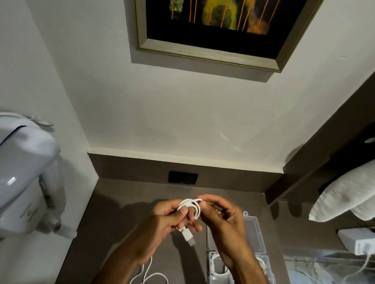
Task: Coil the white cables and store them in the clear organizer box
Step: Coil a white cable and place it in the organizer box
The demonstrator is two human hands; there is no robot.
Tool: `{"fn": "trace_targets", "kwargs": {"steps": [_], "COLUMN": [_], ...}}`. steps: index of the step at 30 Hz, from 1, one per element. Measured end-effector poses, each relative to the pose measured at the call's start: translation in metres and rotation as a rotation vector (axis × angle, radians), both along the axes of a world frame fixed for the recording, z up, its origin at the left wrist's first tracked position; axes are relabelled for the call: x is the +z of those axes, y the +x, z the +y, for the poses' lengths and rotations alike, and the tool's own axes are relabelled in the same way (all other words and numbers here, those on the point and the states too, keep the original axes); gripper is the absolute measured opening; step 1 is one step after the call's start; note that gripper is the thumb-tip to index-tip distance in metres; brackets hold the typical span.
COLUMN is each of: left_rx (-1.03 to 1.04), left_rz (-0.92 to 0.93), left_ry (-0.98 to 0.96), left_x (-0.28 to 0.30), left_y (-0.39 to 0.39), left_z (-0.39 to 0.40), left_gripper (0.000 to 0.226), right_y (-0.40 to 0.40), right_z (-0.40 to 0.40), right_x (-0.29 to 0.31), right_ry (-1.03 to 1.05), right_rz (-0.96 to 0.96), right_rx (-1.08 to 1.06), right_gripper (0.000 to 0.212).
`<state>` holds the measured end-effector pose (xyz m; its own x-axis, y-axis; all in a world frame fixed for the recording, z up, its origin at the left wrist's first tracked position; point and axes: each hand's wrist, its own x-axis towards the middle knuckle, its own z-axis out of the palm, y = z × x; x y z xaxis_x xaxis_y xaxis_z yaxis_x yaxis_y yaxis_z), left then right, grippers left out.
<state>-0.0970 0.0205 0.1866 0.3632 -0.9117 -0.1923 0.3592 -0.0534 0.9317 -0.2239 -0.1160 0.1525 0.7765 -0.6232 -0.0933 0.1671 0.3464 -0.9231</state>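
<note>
No legible text or labels anywhere.

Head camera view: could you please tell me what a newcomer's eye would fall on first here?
First, the two hands at centre: the left hand holds a small white cable coil while the right hand pinches its top. Above hangs a framed dark painting with orange streaks. Lower right, the clear plastic organizer box lies open on the brown counter.
</note>
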Motion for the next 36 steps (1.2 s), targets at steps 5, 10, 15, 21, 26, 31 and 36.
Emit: {"fn": "trace_targets", "kwargs": {"steps": [5, 10, 15, 21, 26, 31, 36], "left_rx": [0.101, 0.115, 0.13, 0.302, 0.391, 0.508, 0.581], "left_rz": [-0.154, -0.223, -0.345, -0.403, -0.604, -0.766, -0.921], "left_ry": [0.099, 0.192, 0.206, 0.2, 0.185, 0.164, 0.157], "left_x": [-0.007, -0.012, -0.009, -0.021, -0.028, -0.029, -0.04], "left_y": [-0.017, -0.032, -0.039, -0.065, -0.083, -0.094, -0.114], "left_z": [-0.018, -0.036, -0.046, -0.066, -0.081, -0.096, -0.107], "left_gripper": [0.031, 0.032, 0.029, 0.011, 0.005, 0.014, 0.011], "right_y": [-0.012, -0.022, -0.034, -0.046, -0.058, -0.069, -0.082], "right_z": [-0.011, -0.026, -0.041, -0.064, -0.081, -0.089, -0.092], "right_x": [-0.001, 0.002, -0.003, -0.001, -0.001, -0.012, -0.018], "right_ry": [0.069, 0.167, 0.181, 0.17, 0.189, 0.223, 0.173], "right_rz": [0.027, 0.033, 0.047, 0.043, 0.06, 0.053, 0.107], "right_rx": [-0.01, 0.058, 0.066, 0.053, 0.019, 0.0, -0.011], "right_gripper": [0.021, 0.025, 0.016, 0.023, 0.019, 0.017, 0.03]}}
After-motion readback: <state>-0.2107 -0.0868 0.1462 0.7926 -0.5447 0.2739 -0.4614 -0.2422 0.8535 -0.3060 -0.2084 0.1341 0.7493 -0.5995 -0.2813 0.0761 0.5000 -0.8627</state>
